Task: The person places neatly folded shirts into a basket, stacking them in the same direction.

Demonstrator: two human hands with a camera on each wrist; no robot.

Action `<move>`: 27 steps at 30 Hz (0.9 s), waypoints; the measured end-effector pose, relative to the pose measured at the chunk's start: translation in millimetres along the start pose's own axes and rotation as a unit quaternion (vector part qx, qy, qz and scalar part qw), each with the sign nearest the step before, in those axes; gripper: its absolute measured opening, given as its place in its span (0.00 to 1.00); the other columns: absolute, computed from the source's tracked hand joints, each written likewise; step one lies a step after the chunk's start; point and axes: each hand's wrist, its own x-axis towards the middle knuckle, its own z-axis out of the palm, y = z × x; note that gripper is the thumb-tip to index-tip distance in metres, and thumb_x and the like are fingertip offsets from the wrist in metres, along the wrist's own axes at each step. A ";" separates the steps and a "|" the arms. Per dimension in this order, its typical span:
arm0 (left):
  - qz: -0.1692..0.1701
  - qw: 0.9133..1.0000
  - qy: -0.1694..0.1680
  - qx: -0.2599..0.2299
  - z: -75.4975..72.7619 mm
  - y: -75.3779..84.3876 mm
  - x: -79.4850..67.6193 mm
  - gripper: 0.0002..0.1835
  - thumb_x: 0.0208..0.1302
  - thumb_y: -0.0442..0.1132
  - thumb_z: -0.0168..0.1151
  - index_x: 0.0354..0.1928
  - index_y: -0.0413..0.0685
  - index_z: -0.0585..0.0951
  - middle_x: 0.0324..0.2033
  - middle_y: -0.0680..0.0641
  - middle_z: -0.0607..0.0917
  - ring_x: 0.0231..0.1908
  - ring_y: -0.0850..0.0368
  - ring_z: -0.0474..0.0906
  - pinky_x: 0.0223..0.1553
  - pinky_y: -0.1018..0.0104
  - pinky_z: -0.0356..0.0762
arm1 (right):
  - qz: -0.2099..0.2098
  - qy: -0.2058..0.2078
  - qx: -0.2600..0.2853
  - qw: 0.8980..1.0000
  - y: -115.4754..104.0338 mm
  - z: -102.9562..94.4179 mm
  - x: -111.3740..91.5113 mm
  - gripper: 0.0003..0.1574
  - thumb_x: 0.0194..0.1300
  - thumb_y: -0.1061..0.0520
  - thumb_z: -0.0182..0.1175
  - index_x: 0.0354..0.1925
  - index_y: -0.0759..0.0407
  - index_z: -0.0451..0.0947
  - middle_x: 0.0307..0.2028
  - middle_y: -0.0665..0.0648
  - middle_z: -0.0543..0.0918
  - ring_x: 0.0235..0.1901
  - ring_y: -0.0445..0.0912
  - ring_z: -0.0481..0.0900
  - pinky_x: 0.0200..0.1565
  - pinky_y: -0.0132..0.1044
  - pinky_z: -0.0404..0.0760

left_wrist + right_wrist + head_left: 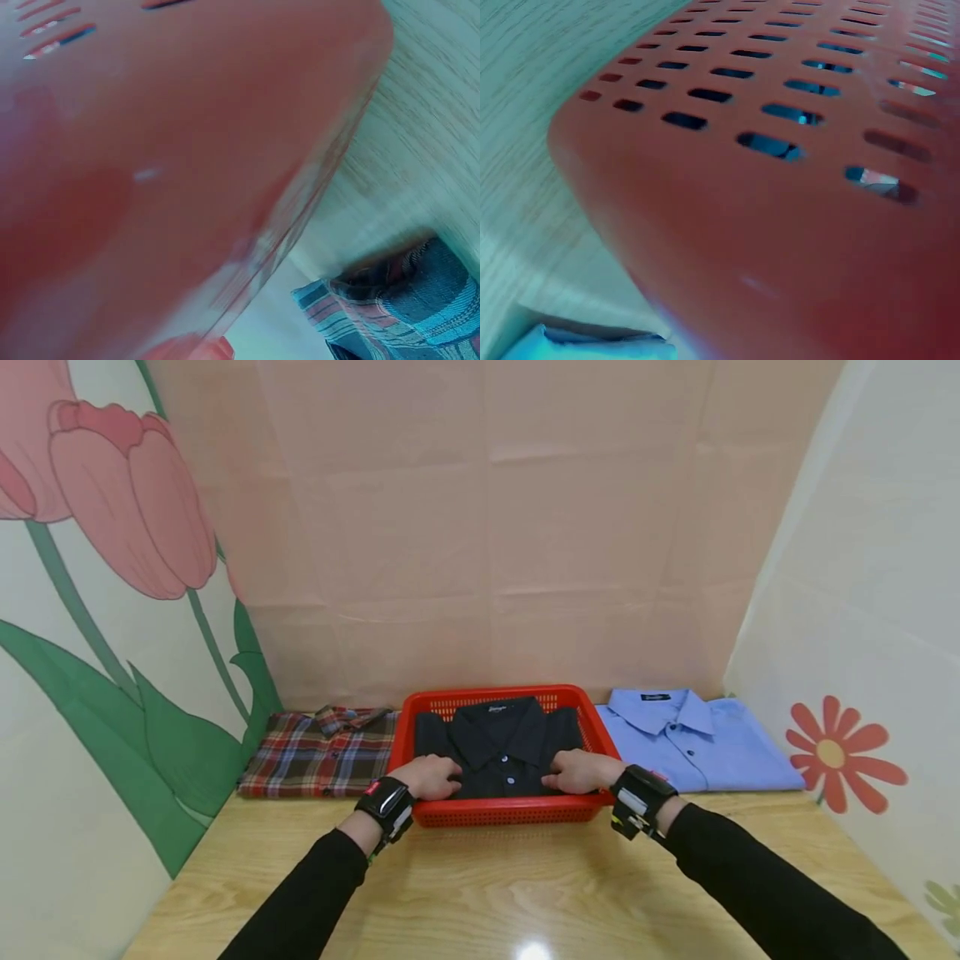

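A folded black collared shirt (501,743) lies face up inside a red plastic basket (506,812). My left hand (430,776) reaches over the near left of the rim, its bent fingers touching the shirt's front left part. On the other side my right hand (580,772) does the same, thumb and fingers on the front right of the shirt. Whether either hand pinches the cloth cannot be made out. Both wrist views are filled mostly by the basket's outer wall (187,150), slotted in the right wrist view (705,210); the fingers' work is hidden there.
Left of the basket a folded plaid shirt (322,756) lies on the wooden table (480,885). To the right lies a folded light blue shirt (690,743). A pinkish backdrop (480,527) stands behind, with decorated panels at both sides.
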 end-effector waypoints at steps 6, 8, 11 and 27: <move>0.056 0.997 0.042 -0.024 -0.7 -5.8 -2.3 0.13 0.72 0.45 0.55 0.52 0.53 0.85 0.38 0.56 0.84 0.37 0.61 0.79 0.45 0.64 0.77 | -0.040 0.012 -0.009 0.999 -2.3 -8.4 -4.5 0.18 0.71 0.49 0.57 0.27 0.56 0.81 0.17 0.47 0.67 0.22 0.41 0.69 0.29 0.34 0.65; 0.075 0.995 0.049 -0.037 -2.4 -6.2 -3.5 0.12 0.73 0.44 0.54 0.44 0.51 0.86 0.27 0.57 0.80 0.28 0.62 0.74 0.36 0.67 0.72 | -0.036 0.005 -0.013 0.999 -2.4 -10.2 -6.4 0.19 0.71 0.49 0.57 0.26 0.55 0.82 0.16 0.47 0.66 0.21 0.41 0.68 0.28 0.33 0.65; 0.082 0.994 0.042 -0.060 -5.7 -4.5 -7.4 0.17 0.74 0.46 0.52 0.33 0.47 0.85 0.18 0.58 0.70 0.20 0.62 0.67 0.28 0.69 0.65 | -0.022 -0.004 -0.016 1.000 -2.9 -11.3 -8.5 0.18 0.71 0.47 0.57 0.28 0.55 0.83 0.17 0.47 0.66 0.21 0.41 0.68 0.28 0.34 0.65; 0.010 0.998 -0.006 -0.069 -5.3 6.0 -9.8 0.19 0.75 0.53 0.49 0.32 0.56 0.84 0.22 0.55 0.74 0.29 0.59 0.73 0.36 0.63 0.66 | 0.008 -0.006 0.011 1.000 -3.2 0.4 -10.1 0.16 0.69 0.44 0.58 0.41 0.52 0.85 0.24 0.48 0.75 0.28 0.43 0.73 0.33 0.36 0.68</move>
